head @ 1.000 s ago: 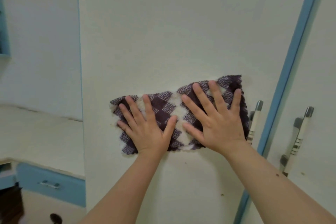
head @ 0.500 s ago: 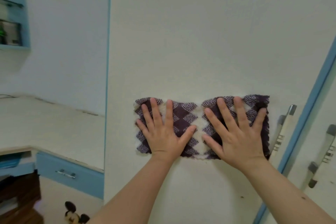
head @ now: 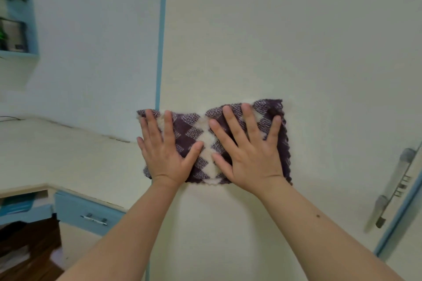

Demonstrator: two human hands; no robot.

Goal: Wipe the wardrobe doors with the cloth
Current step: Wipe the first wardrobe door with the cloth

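Left hand point(head: 165, 155) and right hand point(head: 249, 155), fingers spread flat, press a purple-and-white cloth point(head: 189, 130) on the cream wardrobe door point(head: 274, 41) at frame centre. The cloth's left end crosses the door's blue edge point(head: 161, 41); bare door lies above, and a handle point(head: 395, 187) is at lower right. An upper-left shelf point(head: 18, 53) holds blurred items.

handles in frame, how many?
2. A door handle near the right edge, and a drawer handle at lower left. Others may sit outside the frame.

Soft, even indoor light, no glare. Faint shadows under forearms. Door handle point(head: 394, 186) motion-blurred. Wide-angle bending at frame edges.
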